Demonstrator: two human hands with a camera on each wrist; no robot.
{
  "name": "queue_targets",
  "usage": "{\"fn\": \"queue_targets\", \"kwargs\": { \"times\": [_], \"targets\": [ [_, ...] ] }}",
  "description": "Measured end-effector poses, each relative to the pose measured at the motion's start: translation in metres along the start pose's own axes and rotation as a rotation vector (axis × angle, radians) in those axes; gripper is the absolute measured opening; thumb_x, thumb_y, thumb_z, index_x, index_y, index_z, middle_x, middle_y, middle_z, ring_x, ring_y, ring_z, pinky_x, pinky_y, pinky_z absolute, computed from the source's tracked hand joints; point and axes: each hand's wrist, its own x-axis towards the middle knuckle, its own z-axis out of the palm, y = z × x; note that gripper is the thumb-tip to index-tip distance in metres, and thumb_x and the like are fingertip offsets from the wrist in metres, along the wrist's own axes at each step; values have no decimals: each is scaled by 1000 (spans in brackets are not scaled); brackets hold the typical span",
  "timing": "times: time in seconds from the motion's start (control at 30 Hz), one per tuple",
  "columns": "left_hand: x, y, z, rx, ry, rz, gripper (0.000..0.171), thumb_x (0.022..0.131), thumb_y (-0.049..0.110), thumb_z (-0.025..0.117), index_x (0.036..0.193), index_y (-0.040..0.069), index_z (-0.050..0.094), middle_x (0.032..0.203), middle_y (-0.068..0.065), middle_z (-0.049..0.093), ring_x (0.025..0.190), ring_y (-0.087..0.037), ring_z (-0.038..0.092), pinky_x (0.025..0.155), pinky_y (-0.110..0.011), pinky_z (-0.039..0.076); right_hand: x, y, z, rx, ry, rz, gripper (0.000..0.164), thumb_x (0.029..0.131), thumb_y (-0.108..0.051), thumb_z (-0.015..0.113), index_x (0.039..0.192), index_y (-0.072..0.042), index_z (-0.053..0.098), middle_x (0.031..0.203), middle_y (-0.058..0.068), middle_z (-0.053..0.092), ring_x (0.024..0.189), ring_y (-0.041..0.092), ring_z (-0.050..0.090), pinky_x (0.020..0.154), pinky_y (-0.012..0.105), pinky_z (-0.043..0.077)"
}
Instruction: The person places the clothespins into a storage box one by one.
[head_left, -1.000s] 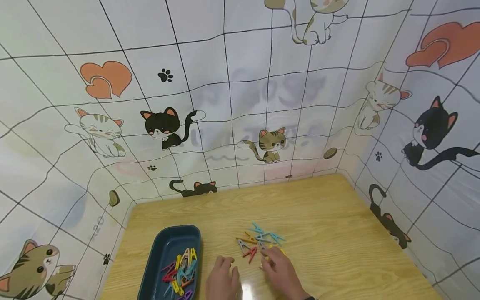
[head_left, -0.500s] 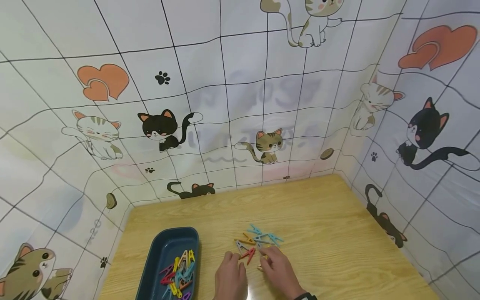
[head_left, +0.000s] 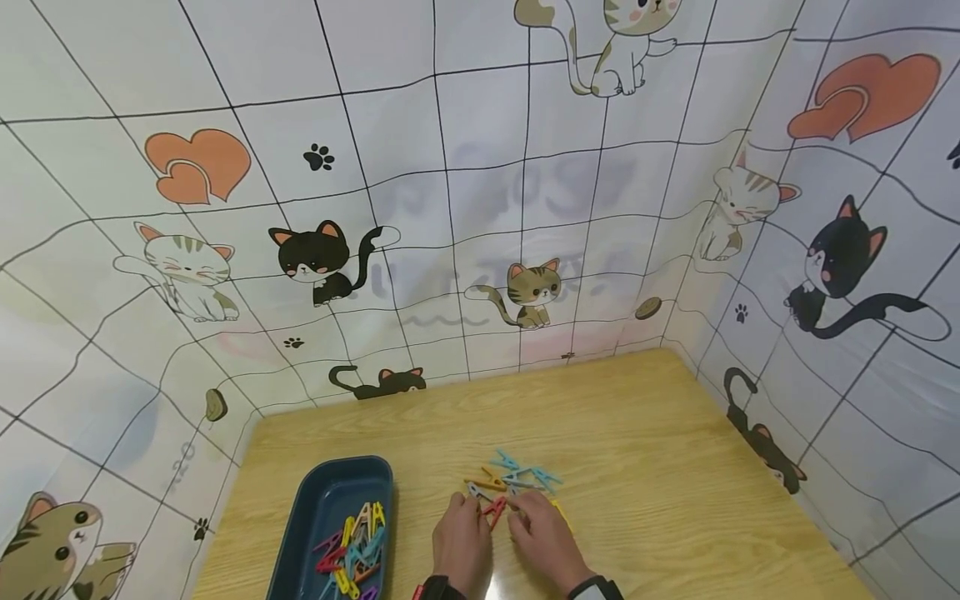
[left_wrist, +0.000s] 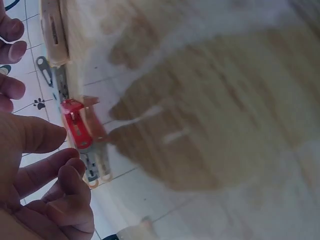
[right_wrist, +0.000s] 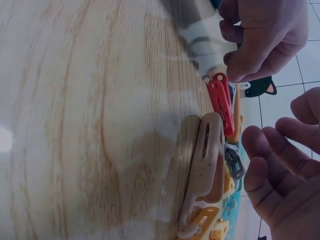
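Observation:
In the head view, a loose group of clothespins lies mid-table: a red clothespin [head_left: 495,508], a grey clothespin [head_left: 478,493], orange clothespins [head_left: 489,480] and blue clothespins [head_left: 517,471]. My left hand [head_left: 461,537] is at the group's near left, thumb and bent fingers right beside the red clothespin [left_wrist: 77,125] with a gap between thumb and forefinger. On the other side is my right hand [head_left: 546,537], fingers loosely bent. The right wrist view shows it next to a beige clothespin [right_wrist: 204,155] and a dark grey clothespin [right_wrist: 234,161], holding nothing.
Left of the hands stands a dark blue tray [head_left: 298,517] with several mixed-colour clothespins [head_left: 356,550] in it. The wooden table [head_left: 637,450] meets cat-printed wall covering [head_left: 450,208] at the back and sides.
My left hand has moved forward and to the right, up to the red clothespin. The right hand has shifted slightly left, bringing the two hands nearer each other. The camera view has drifted a little.

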Motion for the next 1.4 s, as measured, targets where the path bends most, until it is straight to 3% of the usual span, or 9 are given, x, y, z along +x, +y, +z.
{"fn": "queue_targets", "kwargs": {
  "times": [0.33,0.57,0.7,0.9,1.2,1.33,1.4],
  "targets": [
    [4,-3,7,23,14,21,15,90,6,74,79,13,66,79,1,49,61,-11,46,55,-28,40,2,1,1,-25,-9,19,25,93,-10,67,116,-8,75,105,-2,67,83,6,55,75,33,53],
    [0,-6,-2,43,56,47,11,90,7,75,82,11,69,79,1,51,61,-11,49,54,-28,42,0,2,-1,4,0,-4,24,94,-9,67,117,-6,74,109,3,68,79,2,55,70,29,52],
    [-5,-9,-15,62,115,79,14,89,7,76,80,10,66,79,1,51,61,-11,52,54,-30,44,-1,1,-5,23,27,-18,23,95,-9,68,118,-6,74,112,4,69,76,0,55,66,25,50],
    [-12,-15,-43,-1,184,41,18,88,4,75,76,10,63,76,1,47,60,-12,49,53,-30,43,1,-9,-10,59,33,-36,22,97,-9,66,117,-7,74,111,3,68,77,-1,54,66,24,50],
    [-25,-27,-84,4,232,-84,20,90,5,73,75,13,61,78,0,50,60,-12,47,54,-32,42,5,-26,-7,129,33,-130,21,96,-5,66,116,-4,73,109,7,69,74,-2,57,63,21,50],
    [-29,-39,-99,-7,253,-127,18,90,5,72,76,12,63,77,-1,48,59,-13,45,53,-33,42,5,-32,-3,156,17,-146,22,97,-6,66,118,-4,73,109,6,68,75,-1,57,63,21,50],
    [-32,-46,-104,-3,285,-134,17,89,5,72,75,11,63,78,-3,52,60,-18,51,54,-37,46,6,-34,0,163,5,-153,22,97,-6,65,118,-6,73,109,7,68,76,-1,56,63,21,50]
  ]
}}
